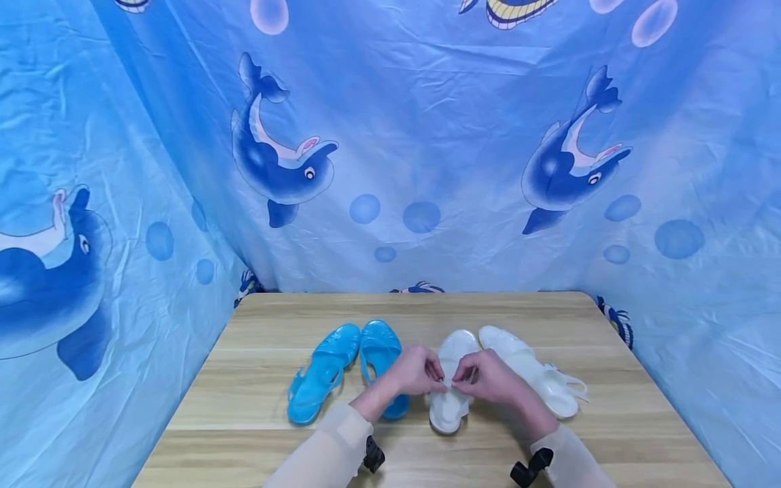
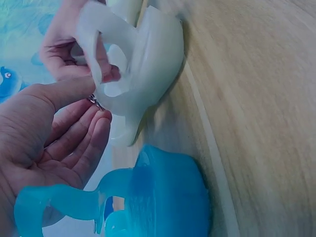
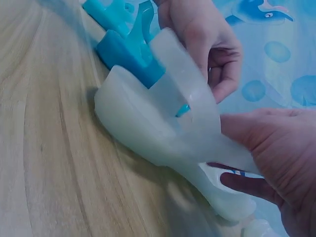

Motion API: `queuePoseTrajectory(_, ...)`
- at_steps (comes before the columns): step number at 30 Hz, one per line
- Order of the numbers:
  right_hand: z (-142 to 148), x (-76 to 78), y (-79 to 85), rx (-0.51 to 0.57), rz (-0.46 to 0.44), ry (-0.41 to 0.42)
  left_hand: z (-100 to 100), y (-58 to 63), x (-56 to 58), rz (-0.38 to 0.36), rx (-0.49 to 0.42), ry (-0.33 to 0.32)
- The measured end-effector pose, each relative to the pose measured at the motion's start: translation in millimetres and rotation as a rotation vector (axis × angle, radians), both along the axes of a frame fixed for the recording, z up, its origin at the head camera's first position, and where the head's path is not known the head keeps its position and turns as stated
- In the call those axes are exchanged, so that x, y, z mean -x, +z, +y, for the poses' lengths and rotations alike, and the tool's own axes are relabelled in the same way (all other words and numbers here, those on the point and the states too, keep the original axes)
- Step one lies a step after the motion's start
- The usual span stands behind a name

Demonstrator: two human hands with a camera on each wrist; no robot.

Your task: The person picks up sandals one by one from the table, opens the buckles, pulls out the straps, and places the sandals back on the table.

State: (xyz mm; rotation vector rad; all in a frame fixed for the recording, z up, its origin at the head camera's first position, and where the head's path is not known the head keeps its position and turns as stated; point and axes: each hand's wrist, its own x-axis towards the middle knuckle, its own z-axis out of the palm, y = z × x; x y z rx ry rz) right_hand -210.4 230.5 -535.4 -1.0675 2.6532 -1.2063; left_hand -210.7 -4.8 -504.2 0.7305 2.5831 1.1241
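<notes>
The left hand (image 1: 417,371) pinches a small metal buckle (image 2: 95,101) by the fingertips, and the right hand (image 1: 488,376) grasps the strap (image 3: 200,96) between thumb and finger. The buckle is very small, so with such a narrow hold it could slip away. Under both hands stands 1 white sandal (image 1: 447,417) on the table (image 1: 207,407). No finger seems to hold its sole, so a strong pull on the strap could turn or tip it. Just left, the nearer of 2 blue sandals (image 1: 399,405) could be pushed by the left wrist. The other white sandal (image 1: 558,400) lies to the right, and farther is the dolphin curtain (image 1: 390,135).
</notes>
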Motion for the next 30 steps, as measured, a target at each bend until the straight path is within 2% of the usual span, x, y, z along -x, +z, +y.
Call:
queuePoseTrajectory(2, -1, -0.2, 1.0, -0.018, 0.012, -0.003, 0, -1.2, -0.5, -0.011, -0.005, 0.009)
queuePoseTrajectory(7, -5, -1.0, 4.3, -0.016, -0.023, -0.04, -1, -3.1, -1.9, -0.032, -0.018, 0.035)
queuePoseTrajectory(10, -7, -1.5, 6.4, 0.03, 0.005, -0.147, -4, -0.8, -1.6, -0.051, -0.035, 0.044)
queuePoseTrajectory(14, -1, 2.6, 13.9, 0.094, 0.128, -0.278, -10, 4.7, 0.9, -0.063, -0.041, 0.084)
queuePoseTrajectory(17, 15, 8.0, 24.3, 0.114, 0.207, -0.344, -15, 8.1, 3.1, -0.054, -0.033, 0.133)
queuePoseTrajectory(20, 41, 10.3, 34.6, 0.087, 0.247, -0.456, -19, 9.6, 4.7, -0.055, -0.019, 0.165)
queuePoseTrajectory(22, 60, 9.8, 40.0, 0.048, 0.247, -0.524, -21, 10.8, 5.2, -0.066, -0.01, 0.178)
queuePoseTrajectory(25, 86, 6.5, 46.0, -0.039, 0.207, -0.583, -24, 13.4, 5.4, -0.101, -0.005, 0.189)
queuePoseTrajectory(30, 117, -2.6, 51.4, -0.151, 0.082, -0.603, -28, 15.7, 5.1, -0.132, 0.008, 0.187)
